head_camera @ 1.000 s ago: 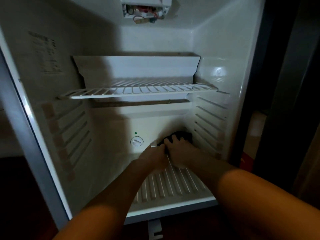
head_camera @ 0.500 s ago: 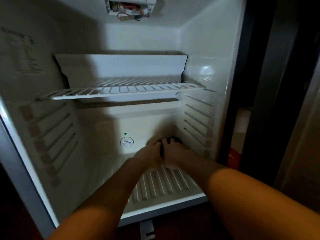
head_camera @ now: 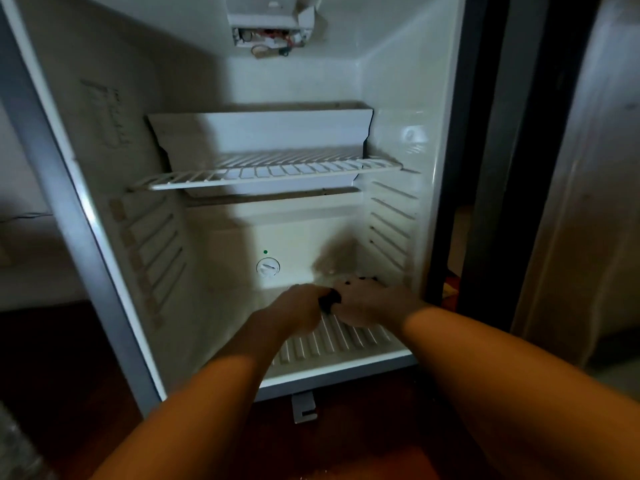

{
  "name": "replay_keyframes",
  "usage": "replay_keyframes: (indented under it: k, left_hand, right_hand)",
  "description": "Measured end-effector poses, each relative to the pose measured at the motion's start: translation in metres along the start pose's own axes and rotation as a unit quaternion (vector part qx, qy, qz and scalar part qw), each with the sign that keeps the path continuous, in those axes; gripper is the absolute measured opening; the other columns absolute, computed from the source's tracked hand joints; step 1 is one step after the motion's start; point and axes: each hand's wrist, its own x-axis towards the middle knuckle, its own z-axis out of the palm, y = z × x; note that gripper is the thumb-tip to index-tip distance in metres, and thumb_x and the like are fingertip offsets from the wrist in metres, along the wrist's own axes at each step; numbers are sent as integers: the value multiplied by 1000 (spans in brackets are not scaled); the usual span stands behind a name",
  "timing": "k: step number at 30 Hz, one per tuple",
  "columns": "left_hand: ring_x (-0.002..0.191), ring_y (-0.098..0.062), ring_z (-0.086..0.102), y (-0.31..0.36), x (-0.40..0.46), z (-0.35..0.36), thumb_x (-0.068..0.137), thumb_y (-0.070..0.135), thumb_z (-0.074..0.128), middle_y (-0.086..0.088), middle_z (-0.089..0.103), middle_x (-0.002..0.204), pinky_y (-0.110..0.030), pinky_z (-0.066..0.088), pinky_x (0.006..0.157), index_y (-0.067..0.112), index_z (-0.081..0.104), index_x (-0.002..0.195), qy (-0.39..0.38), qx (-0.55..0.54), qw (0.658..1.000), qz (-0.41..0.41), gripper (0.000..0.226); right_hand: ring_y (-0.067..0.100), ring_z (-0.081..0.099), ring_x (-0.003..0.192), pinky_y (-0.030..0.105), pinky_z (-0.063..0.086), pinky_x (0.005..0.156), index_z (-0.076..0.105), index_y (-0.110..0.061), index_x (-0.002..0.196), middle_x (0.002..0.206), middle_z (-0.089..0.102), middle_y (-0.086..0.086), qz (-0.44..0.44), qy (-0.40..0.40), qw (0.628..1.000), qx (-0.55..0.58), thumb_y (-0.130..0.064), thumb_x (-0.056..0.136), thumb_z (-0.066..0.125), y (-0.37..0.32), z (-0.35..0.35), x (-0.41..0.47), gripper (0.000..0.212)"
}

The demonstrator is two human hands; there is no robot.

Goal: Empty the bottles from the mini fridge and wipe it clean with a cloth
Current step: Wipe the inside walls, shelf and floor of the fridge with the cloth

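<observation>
The white mini fridge (head_camera: 391,98) stands open with no bottles inside. Both my hands reach onto its ribbed floor (head_camera: 332,344) near the back right corner. A dark cloth (head_camera: 329,301) is bunched between them, mostly hidden. My left hand (head_camera: 298,310) grips the cloth's left end. My right hand (head_camera: 367,304) lies over the rest of it, with dark bits of cloth showing past its fingers.
A white wire shelf (head_camera: 270,171) spans the fridge at mid height, above my hands. A round dial (head_camera: 267,267) sits on the back wall under a green dot. The dark cabinet edge (head_camera: 491,168) bounds the fridge on the right. A small bracket (head_camera: 304,408) lies below on the reddish floor.
My hands with the cloth have slid a little forward and left from the back right corner. The camera moved closer and tilted up slightly.
</observation>
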Motion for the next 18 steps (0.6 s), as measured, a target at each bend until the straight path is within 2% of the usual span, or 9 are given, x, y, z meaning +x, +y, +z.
replay_keyframes:
  k: [7,9,13,16,18]
  left_hand:
    - [112,-25,58,25,-48,12,85,-6,42,-5,61,123,-37,46,96,21,59,125,0,-12,1000,10,51]
    - [110,-23,57,31,-61,15,89,0,44,-2,60,123,-35,46,96,24,57,125,0,-19,1000,3,45]
    - [110,-21,57,46,-79,21,92,7,50,-2,57,124,-32,46,94,23,55,128,-4,-13,999,-31,40]
    - [113,-23,56,57,-91,21,93,14,54,-3,56,129,-34,46,97,22,52,131,-10,-1,999,-46,40]
    - [116,-24,56,62,-103,17,93,19,56,-4,56,131,-36,45,100,19,50,133,-10,-8,999,-38,41]
  right_hand:
    - [44,29,133,55,28,109,25,-21,146,148,27,17,8,-15,996,-90,-53,95,38,-6,11,-60,62]
    - [45,26,134,55,24,110,22,-21,148,149,25,17,13,-14,994,-104,-53,97,37,-8,12,-78,62]
    - [45,19,137,56,23,110,18,-24,149,151,21,14,26,-12,995,-97,-38,97,44,-11,16,-100,59]
    - [42,25,136,53,30,110,21,-25,149,150,26,13,36,-34,995,-87,-34,94,55,-16,11,-109,65]
    - [37,39,130,47,41,105,30,-22,144,145,36,13,44,-44,998,-25,-35,91,61,-19,6,-115,63]
